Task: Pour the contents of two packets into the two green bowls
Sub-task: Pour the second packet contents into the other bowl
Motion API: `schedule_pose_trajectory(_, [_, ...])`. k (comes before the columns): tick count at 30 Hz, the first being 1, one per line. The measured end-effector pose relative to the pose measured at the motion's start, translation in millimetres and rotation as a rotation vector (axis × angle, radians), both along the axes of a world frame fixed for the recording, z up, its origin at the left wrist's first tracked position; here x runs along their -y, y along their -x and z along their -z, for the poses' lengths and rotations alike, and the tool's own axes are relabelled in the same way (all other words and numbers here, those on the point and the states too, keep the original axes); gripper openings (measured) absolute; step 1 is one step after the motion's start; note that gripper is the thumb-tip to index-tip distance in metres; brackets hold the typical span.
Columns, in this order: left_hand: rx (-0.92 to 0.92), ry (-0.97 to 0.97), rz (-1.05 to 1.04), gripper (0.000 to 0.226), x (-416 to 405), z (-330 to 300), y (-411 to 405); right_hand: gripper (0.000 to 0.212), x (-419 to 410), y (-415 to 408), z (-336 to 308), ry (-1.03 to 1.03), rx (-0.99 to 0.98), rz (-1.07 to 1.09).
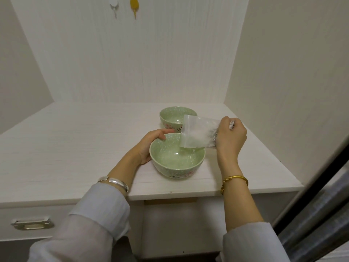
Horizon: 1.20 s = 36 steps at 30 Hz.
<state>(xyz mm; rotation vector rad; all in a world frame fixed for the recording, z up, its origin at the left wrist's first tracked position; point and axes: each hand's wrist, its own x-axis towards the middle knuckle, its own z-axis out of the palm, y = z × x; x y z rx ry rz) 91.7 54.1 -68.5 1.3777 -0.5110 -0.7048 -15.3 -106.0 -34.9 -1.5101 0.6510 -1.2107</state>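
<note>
Two speckled green bowls stand on the white counter (66,148). The near bowl (177,159) is in front of me; the far bowl (172,118) sits just behind it. My left hand (151,144) grips the near bowl's left rim. My right hand (229,137) holds a clear plastic packet (198,132) with white powder, tipped leftward, its open end over the near bowl's right rim. Something crumpled and silvery, perhaps a second packet, shows in the same fist; I cannot tell what it is. The near bowl's inside looks pale and glossy.
The counter sits in a white alcove with walls at the back and both sides. Its front edge (188,195) is close to the near bowl. A drawer handle (32,224) is at lower left. Two hooks (134,6) hang on the back wall.
</note>
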Motion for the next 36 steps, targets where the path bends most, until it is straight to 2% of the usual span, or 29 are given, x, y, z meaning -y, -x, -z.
schedule_pose_trajectory(6, [-0.01,-0.014,0.027,0.038,-2.6,2.7,-2.8,0.041,0.0,0.2,-1.7,0.079,-0.003,-0.014])
schedule_pose_trajectory(21, [-0.03,0.012,0.048,0.034,-2.7,4.9,-5.0,0.039,-1.8,1.0,-5.7,0.286,-0.082,-0.002])
schedule_pose_trajectory(26, [-0.018,0.001,0.046,0.034,-2.2,3.9,-3.9,0.032,-1.8,-0.1,-5.5,0.323,-0.115,-0.006])
schedule_pose_trajectory(36, [-0.021,0.013,0.058,0.035,-3.2,5.0,-4.2,0.031,-2.4,-1.1,-6.6,0.348,-0.154,-0.009])
